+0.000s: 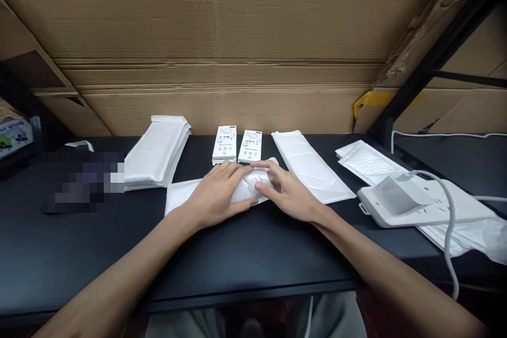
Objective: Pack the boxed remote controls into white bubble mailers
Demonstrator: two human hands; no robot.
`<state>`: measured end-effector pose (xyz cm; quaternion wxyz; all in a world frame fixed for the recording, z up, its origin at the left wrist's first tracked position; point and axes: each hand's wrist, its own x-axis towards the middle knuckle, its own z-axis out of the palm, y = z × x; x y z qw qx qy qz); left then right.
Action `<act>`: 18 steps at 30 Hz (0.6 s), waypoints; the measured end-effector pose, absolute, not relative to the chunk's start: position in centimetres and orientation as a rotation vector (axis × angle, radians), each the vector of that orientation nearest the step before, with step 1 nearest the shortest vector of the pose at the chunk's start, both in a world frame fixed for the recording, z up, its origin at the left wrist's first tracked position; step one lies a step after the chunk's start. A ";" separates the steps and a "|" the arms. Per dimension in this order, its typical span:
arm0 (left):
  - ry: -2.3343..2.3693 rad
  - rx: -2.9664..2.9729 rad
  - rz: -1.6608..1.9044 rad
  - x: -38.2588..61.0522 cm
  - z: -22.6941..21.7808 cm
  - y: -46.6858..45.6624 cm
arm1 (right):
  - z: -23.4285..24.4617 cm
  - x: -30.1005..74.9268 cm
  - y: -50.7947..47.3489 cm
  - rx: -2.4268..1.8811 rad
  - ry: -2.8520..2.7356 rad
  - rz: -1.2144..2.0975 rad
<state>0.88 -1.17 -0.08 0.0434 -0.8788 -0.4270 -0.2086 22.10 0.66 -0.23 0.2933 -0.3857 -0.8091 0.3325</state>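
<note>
A white bubble mailer (247, 186) lies across the table in front of me, its right part bulging. My left hand (217, 190) rests over its middle, the fingers along the top and the thumb along the near edge. At the right end my right hand (291, 190) grips it between thumb and curled fingers. The mailer's far side is partly hidden under my fingers. Just beyond my hands stand two piles of small white printed boxes, a left pile (225, 142) and a right box (250, 146).
A stack of white mailers (156, 153) lies to the left, and a flat mailer (312, 166) to the right. Farther right is a white power strip (459, 200) with a cable and more mailers (374, 161). Cardboard (222, 21) walls the back; a blurred dark object (87, 182) sits left.
</note>
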 end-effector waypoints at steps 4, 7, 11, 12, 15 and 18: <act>-1.304 -2.698 -0.662 0.9 -0.2 -1.2 | -0.3 22.1 0.7 -1.001 -2.150 0.926; -1.299 -2.705 -0.669 0.9 -0.2 -1.1 | -0.4 22.1 0.7 -0.993 -2.155 0.937; -1.300 -2.708 -0.656 1.1 -0.2 -1.1 | -0.5 22.1 0.7 -0.985 -2.163 0.938; -1.302 -2.709 -0.654 1.1 -0.2 -1.1 | -0.4 22.0 0.6 -0.982 -2.164 0.943; -1.304 -2.703 -0.660 1.1 -0.1 -1.2 | -0.2 22.0 0.5 -0.975 -2.168 0.954; -1.303 -2.702 -0.657 1.1 -0.1 -1.3 | -0.1 21.9 0.4 -0.968 -2.164 0.943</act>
